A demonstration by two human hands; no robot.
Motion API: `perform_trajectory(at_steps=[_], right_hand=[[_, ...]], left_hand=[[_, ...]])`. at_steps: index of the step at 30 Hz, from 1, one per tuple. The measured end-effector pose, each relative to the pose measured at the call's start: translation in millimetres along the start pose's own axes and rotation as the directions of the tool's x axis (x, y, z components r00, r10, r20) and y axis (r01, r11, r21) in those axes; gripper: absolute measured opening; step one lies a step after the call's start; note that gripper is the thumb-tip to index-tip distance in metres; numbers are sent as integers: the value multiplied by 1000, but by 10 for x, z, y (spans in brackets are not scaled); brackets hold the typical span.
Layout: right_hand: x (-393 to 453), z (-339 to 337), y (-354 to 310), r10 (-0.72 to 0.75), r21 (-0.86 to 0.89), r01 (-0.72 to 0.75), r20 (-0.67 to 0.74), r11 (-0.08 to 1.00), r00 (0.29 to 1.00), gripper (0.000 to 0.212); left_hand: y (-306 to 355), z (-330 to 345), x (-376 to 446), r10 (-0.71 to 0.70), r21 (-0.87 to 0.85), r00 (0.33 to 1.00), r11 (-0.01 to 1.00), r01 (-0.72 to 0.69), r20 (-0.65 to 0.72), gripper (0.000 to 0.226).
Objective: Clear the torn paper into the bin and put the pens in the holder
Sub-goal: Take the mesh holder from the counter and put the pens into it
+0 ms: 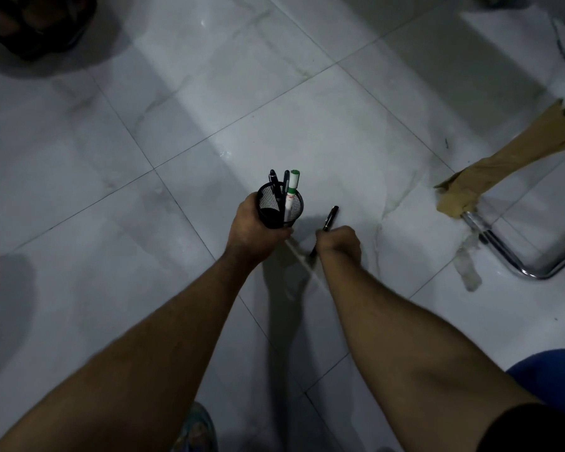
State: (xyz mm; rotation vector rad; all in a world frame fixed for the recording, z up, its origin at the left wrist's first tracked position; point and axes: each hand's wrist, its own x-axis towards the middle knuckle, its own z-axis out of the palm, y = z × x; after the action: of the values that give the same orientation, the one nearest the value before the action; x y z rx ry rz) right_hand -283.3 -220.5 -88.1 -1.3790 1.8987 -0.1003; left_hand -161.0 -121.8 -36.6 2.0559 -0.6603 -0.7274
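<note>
The left hand (253, 223) is closed around the black wire-mesh cylindrical pen holder (279, 207), held above the white marble-tiled floor (144, 125) and already containing two black pens (279, 184) and a green-capped white marker (292, 194). Just right of the holder, the right hand (338, 241) is closed on a black pen (329, 218) and apparently a pale thin stick (302, 256); the step in hand is judged to be pen loading. The next move calls for tipping the pen upright over the holder's rim and releasing; no torn paper or bin is identifiable near the holder.

Black mesh holder (279, 207) with three pens, black pen (329, 219) just beside
</note>
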Motion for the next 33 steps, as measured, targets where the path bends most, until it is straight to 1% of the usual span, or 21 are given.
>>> perform_trajectory(at_steps=[2,3,6,8,10,12,14,15,17,20,22,24,28,33], right_hand=[[13,-20,-26,53,68,-53,5,996,999,35],[2,-10,-35,47,137,-47,0,989,999,31],[-104,-11,-198,-127,359,154,-98,921,987,21],[-144,-70,-402,-195,454,254,-174,854,965,18],[-156,-146,-633,-241,533,322,-218,782,946,15],[-164,-212,-824,-308,614,369,-208,697,928,11],[-182,-201,-936,-406,673,381,-129,634,905,8],[-204,-178,-966,-455,675,382,-77,631,887,7],[-235,-121,-968,-528,598,418,9,683,849,8],[-245,-64,-850,-558,441,472,82,763,826,11],[-263,-38,-775,-561,389,485,105,783,821,13],[-281,-23,-733,-564,381,492,100,782,819,15],[-268,-12,-728,-520,418,448,71,791,851,7],[-342,-55,-830,-500,493,431,9,756,866,9]], left_hand=[[11,-23,5,-8,5,1000,1000,8,-8,67],[9,-31,6,-9,5,1000,1000,9,-9,68],[-3,-39,28,-15,4,1000,1000,15,-19,69],[-4,-62,44,-23,0,999,1000,23,-36,67],[-2,-84,62,-33,19,999,999,34,-43,66],[-12,-84,85,-39,40,998,998,40,-45,67],[-22,-77,100,-45,49,998,998,48,-54,70],[-26,-74,101,-52,53,997,997,55,-55,71],[-9,-72,97,-53,48,997,997,56,-61,70],[7,-80,108,-47,21,997,999,48,-69,66],[-16,-85,133,-50,24,997,998,51,-65,66],[-31,-97,147,-54,14,996,998,55,-67,65],[-5,-125,136,-47,-19,995,999,45,-89,62],[131,-195,161,-51,-99,993,994,40,-107,60]])
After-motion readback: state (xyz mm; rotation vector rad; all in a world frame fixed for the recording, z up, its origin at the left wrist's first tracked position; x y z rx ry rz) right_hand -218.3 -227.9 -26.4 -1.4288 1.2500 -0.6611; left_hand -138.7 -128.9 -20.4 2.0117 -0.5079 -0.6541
